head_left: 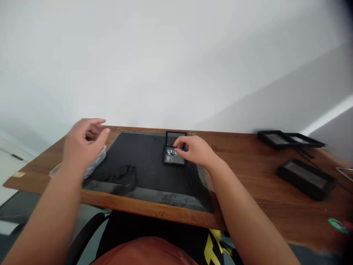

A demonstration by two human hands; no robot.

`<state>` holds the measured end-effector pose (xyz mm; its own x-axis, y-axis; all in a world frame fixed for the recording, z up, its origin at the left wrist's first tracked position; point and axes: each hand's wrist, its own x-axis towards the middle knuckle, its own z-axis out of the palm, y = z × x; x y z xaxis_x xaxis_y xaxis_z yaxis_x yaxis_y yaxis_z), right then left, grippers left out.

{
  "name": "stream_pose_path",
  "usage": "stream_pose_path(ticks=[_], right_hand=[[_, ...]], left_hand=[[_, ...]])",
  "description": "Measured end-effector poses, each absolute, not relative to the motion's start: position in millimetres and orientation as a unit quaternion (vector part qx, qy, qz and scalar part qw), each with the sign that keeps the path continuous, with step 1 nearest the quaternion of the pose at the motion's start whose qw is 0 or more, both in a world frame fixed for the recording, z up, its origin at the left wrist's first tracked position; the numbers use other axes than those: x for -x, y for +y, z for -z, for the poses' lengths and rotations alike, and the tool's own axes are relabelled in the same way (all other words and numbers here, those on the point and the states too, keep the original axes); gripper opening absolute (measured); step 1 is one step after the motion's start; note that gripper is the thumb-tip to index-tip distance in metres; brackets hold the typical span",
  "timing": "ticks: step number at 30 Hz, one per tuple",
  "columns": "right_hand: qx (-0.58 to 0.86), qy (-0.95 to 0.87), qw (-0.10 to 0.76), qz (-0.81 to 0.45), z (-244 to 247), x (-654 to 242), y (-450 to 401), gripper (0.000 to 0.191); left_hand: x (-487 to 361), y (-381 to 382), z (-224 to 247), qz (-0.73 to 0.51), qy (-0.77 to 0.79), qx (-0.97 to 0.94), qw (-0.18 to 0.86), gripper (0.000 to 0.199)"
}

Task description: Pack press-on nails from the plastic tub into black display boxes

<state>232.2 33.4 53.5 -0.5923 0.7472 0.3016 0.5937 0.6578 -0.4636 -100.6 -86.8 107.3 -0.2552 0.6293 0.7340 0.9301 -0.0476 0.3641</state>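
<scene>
On a black mat (143, 165) lies an open black case (171, 162) with several small shiny pieces (171, 151) in its lower half. My right hand (193, 149) is over the case's right side, thumb and index finger brought close together at the pieces; whatever may be between the fingertips is too small to make out. My left hand (86, 140) is raised above a clear plastic container (99, 159) with pale blue contents, fingers curved and thumb apart, with nothing visible between them. My left forearm covers part of that container.
Two black trays (275, 139) sit at the table's back right, with a thicker black box (306, 178) in front of them. A green round item (338, 225) lies near the right edge. The wooden table (242, 162) meets a white wall behind.
</scene>
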Motion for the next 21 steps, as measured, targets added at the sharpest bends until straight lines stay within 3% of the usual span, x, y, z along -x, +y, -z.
stream_pose_path(ticks=[3, 7, 15, 21], right_hand=[[0.389, -0.877, 0.249, -0.134, -57, -233, 33, 0.013], [0.406, -0.877, 0.227, -0.121, -56, -232, 35, 0.014], [0.418, -0.875, 0.209, -0.128, -51, -231, 37, 0.012], [0.431, -0.869, 0.205, -0.129, -54, -232, 36, 0.015]], left_hand=[[163, -112, -105, 0.181, -0.825, 0.533, 0.049, 0.039], [211, -125, -76, 0.038, -0.84, 0.54, -0.045, 0.05], [211, -118, -54, 0.058, -0.827, 0.557, -0.042, 0.028], [218, -120, -68, 0.116, -0.851, 0.512, 0.012, 0.038]])
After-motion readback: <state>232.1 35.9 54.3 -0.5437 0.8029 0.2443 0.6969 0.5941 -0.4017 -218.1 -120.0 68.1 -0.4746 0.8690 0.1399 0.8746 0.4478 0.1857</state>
